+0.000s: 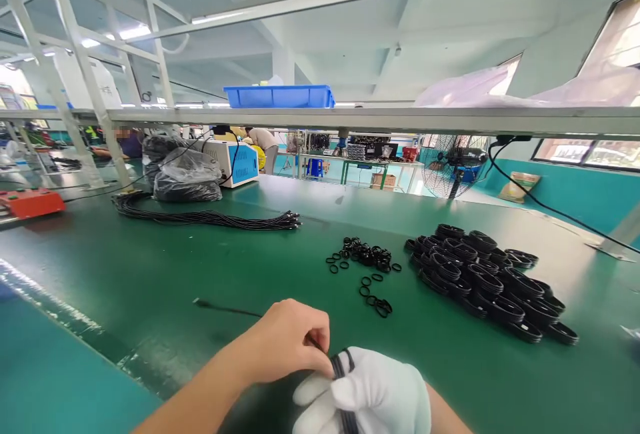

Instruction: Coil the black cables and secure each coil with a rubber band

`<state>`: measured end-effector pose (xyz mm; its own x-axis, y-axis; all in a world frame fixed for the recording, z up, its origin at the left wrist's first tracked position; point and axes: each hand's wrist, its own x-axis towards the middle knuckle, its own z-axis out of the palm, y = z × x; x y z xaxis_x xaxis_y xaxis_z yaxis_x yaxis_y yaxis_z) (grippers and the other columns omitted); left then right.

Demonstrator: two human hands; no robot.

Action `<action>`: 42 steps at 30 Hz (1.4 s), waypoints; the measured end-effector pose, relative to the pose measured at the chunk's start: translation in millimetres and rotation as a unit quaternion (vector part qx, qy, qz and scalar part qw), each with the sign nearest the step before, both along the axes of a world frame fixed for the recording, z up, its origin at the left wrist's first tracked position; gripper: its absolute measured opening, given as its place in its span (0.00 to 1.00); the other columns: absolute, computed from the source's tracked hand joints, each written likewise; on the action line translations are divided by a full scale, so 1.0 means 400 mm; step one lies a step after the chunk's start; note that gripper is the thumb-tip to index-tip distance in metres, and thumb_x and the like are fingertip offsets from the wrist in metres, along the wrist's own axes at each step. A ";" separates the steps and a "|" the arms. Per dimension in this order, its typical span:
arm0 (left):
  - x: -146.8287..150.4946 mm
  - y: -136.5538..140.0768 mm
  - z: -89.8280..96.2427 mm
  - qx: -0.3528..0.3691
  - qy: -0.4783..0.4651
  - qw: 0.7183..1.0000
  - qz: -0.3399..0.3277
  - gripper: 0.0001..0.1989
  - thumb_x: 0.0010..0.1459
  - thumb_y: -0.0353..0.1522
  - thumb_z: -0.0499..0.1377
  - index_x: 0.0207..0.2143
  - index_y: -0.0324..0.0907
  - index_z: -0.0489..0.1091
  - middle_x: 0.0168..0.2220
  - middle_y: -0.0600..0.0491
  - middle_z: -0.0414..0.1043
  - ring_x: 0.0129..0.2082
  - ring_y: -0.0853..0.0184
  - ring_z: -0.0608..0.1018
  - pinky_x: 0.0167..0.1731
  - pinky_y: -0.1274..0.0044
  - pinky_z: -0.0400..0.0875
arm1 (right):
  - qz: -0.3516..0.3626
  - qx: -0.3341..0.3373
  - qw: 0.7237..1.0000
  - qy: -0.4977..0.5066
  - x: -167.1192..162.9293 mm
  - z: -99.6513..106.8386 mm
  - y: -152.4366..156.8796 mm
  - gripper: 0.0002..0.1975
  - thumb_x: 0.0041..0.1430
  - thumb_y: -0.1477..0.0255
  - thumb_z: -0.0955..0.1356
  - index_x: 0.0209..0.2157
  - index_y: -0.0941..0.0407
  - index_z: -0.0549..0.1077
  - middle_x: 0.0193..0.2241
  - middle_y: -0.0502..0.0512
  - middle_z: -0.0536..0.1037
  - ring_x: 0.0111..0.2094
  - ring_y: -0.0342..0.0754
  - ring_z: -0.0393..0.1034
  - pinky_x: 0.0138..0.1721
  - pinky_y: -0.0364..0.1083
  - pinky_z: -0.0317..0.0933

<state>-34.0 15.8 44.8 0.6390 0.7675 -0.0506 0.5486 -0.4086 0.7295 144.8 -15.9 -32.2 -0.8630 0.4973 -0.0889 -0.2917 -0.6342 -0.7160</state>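
My bare left hand (287, 341) is closed, thumb and fingers pinching a black cable (233, 310). One end of that cable trails out to the left over the green tabletop, with a small connector at its tip. Close against it, my right hand (377, 387) in a white glove grips the coiled part of the cable (349, 422). Several black loops show between the gloved thumb and fingers; the rest of the coil is hidden. Beyond the hands lie loose black rings (367, 254), with a few scattered nearer to me.
A heap of coiled black cables (485, 281) sits on the right. Uncoiled cables (215, 219) lie in a bundle at the back left, near plastic bags (185, 174) and a blue-white machine (243, 162). An overhead shelf (380, 117) carries a blue bin (280, 96). A red box (33, 203) stands far left.
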 end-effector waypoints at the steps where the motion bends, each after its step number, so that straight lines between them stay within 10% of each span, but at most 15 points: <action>1: 0.001 0.008 -0.016 -0.041 -0.028 0.999 0.002 0.08 0.41 0.33 0.65 0.22 0.41 0.69 0.20 0.62 0.67 0.21 0.74 0.66 0.20 0.84 0.57 | 0.006 -0.003 1.000 0.005 -0.002 -0.008 -0.002 0.23 0.47 0.72 0.71 0.45 0.69 0.70 0.37 0.67 0.76 0.40 0.56 0.71 0.46 0.58 0.56; 9: 0.013 -0.011 -0.137 0.053 -0.031 0.995 0.077 0.13 0.57 0.29 0.45 0.27 0.39 0.69 0.28 0.52 0.72 0.30 0.66 0.73 0.30 0.77 0.64 | -0.176 -0.056 0.971 0.151 -0.040 0.063 0.012 0.18 0.39 0.69 0.75 0.33 0.59 0.70 0.20 0.45 0.62 0.23 0.39 0.57 0.27 0.42 0.48; 13: 0.008 -0.043 -0.145 0.225 0.195 0.943 0.146 0.16 0.61 0.29 0.43 0.31 0.44 0.70 0.29 0.53 0.73 0.30 0.65 0.75 0.29 0.77 0.63 | -0.295 -0.032 0.948 0.118 -0.011 0.083 0.040 0.18 0.42 0.68 0.74 0.36 0.57 0.69 0.29 0.51 0.70 0.32 0.44 0.64 0.36 0.47 0.55; 18: 0.053 -0.095 -0.164 0.334 0.255 0.903 0.093 0.14 0.59 0.25 0.46 0.27 0.44 0.68 0.25 0.55 0.72 0.24 0.66 0.74 0.24 0.77 0.58 | -0.374 -0.048 0.926 0.018 0.004 0.070 0.046 0.28 0.41 0.67 0.75 0.45 0.59 0.67 0.42 0.61 0.73 0.43 0.52 0.68 0.47 0.53 0.55; 24: 0.047 -0.067 -0.082 0.407 0.212 0.887 -0.041 0.04 0.53 0.30 0.58 0.26 0.41 0.66 0.25 0.55 0.71 0.25 0.67 0.71 0.26 0.75 0.57 | -0.261 0.000 0.964 -0.057 -0.022 0.060 0.022 0.17 0.42 0.69 0.75 0.33 0.62 0.73 0.23 0.51 0.71 0.28 0.42 0.66 0.35 0.45 0.58; 28: 0.015 -0.005 0.009 0.270 0.152 0.947 -0.085 0.06 0.50 0.34 0.62 0.26 0.43 0.67 0.25 0.60 0.71 0.27 0.70 0.71 0.30 0.78 0.58 | -0.112 0.022 0.993 -0.002 -0.026 0.048 0.004 0.20 0.44 0.64 0.73 0.34 0.65 0.73 0.28 0.57 0.73 0.31 0.46 0.69 0.35 0.47 0.59; 33: 0.009 0.038 0.007 0.120 0.071 0.983 -0.119 0.05 0.47 0.28 0.62 0.27 0.44 0.69 0.31 0.60 0.70 0.33 0.71 0.71 0.33 0.81 0.63 | -0.086 -0.029 0.995 -0.045 -0.028 0.022 -0.002 0.21 0.43 0.66 0.73 0.38 0.65 0.73 0.29 0.61 0.77 0.32 0.52 0.73 0.39 0.54 0.60; 38: 0.005 0.020 0.004 0.283 0.044 0.953 -0.102 0.06 0.55 0.28 0.58 0.27 0.46 0.73 0.38 0.56 0.70 0.45 0.66 0.66 0.48 0.73 0.57 | -0.129 -0.033 0.990 -0.046 -0.033 0.014 0.008 0.18 0.43 0.69 0.73 0.34 0.68 0.74 0.24 0.61 0.77 0.25 0.52 0.73 0.32 0.53 0.62; 42: 0.007 0.017 0.028 0.357 0.096 0.917 -0.151 0.07 0.58 0.32 0.57 0.27 0.45 0.73 0.35 0.55 0.71 0.40 0.65 0.67 0.41 0.74 0.59 | -0.095 -0.038 0.995 0.004 -0.027 0.004 0.009 0.17 0.46 0.70 0.70 0.36 0.68 0.74 0.26 0.62 0.78 0.27 0.53 0.74 0.32 0.52 0.63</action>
